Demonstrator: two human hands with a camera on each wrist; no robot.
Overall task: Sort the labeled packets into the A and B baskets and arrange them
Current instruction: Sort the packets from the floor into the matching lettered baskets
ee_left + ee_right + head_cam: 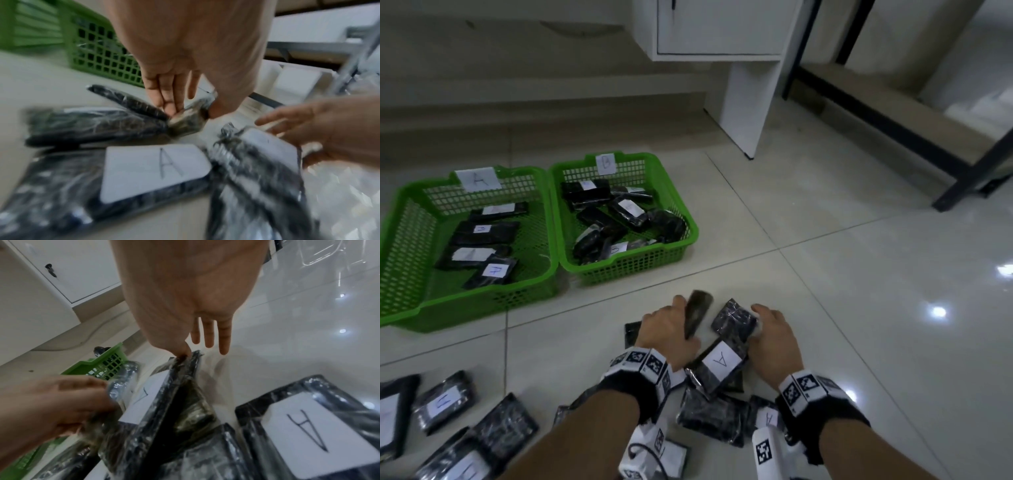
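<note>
Where the tiled floor (825,240) meets the far wall, two green baskets are set side by side and touching. At far left, the A basket (400,253) is marked by a paper tag on its back wall, and four black packets are laid in a rough column inside it. Just to its right, the B basket (685,219) is seen with a loose heap of packets. On the near floor, at lower left, unsorted packets (445,401) are scattered. Toward the centre, a dark packet (697,313) is pinched between the thumb and fingers of the left hand (667,330) and is raised on edge above the pile. Beside it, a packet labelled A (719,365) lies face up between the two hands. Further right, the right hand (774,337) is held with fingers straight and spread, the thumb tip touching a wrapped packet (734,320); nothing is gripped by it.
</note>
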